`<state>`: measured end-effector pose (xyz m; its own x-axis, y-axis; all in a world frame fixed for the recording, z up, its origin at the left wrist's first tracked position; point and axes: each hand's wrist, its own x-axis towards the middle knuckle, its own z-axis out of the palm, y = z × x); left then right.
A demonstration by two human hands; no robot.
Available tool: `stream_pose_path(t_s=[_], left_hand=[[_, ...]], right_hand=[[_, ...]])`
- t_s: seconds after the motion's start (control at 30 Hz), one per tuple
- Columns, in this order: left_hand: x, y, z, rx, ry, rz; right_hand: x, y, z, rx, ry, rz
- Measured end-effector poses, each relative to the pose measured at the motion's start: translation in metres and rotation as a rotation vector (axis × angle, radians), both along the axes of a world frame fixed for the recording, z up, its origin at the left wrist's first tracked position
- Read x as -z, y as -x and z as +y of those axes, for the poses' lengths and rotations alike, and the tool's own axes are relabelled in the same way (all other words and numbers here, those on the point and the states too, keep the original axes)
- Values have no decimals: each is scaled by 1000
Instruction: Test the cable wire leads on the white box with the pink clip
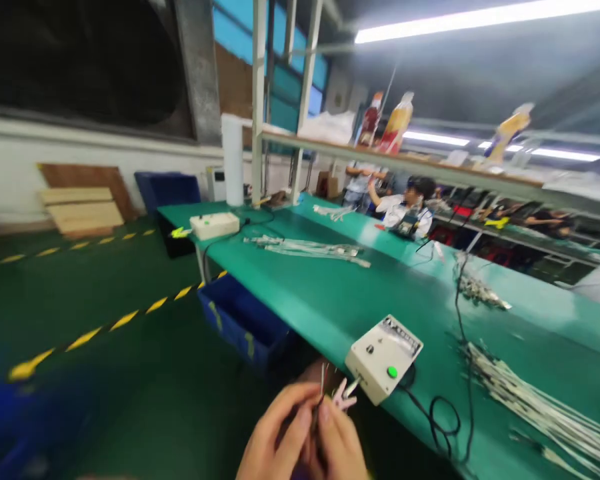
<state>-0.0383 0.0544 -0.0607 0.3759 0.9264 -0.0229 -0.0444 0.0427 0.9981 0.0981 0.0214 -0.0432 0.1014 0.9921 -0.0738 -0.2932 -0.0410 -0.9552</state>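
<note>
Low in the head view, my left hand (283,430) and my right hand (339,440) are close together, fingertips pinched. Between them is a thin wire (323,379), its light end sticking up past the fingers; a reddish strand shows beside it. The rest of what they hold is hidden by the fingers. Just by my right fingertips, a pale pink clip-like piece (344,395) joins a metal tip on the side of a white tester box (384,357). That box has a green button and a dark knob, and sits at the table's edge.
Bundles of white cables (545,407) lie on the green table (300,293), with another cable bundle (310,248) farther back. A blue bin (240,320) stands under the edge. A second white box (214,225) sits at the far corner. Co-workers (405,210) are beyond the shelf (405,163).
</note>
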Motion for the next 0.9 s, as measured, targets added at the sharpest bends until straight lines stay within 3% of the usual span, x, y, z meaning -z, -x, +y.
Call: stream_pose_path(t_s=[0.07, 0.17, 0.3, 0.4, 0.5, 0.6, 0.7, 0.77, 0.9], left_hand=[[-15, -9, -12, -75, -24, -92], [-32, -14, -16, -104, 3, -152], [-31, -15, -19, -77, 145, -230], [-27, -18, -23, -50, 287, -324], [-27, -21, -25, -156, 210, -308], [-28, -24, -27, -222, 142, -268], [-28, -27, -32, -233, 135, -211], [-28, -28, -36, -256, 54, -114], [-30, -24, -40, -275, -82, 30]], right_hand=[[6, -2, -10, 30, 58, 67], [8, -5, -18, -67, 109, 142], [11, -11, -22, -203, 165, 154], [15, -17, -25, -251, 164, 34], [12, -23, -29, -136, 53, -272], [-1, -23, -32, 157, -138, -568], [-15, -20, -33, 403, -285, -639], [-21, -18, -32, 387, -304, -632], [-21, -22, -27, 210, -198, -506]])
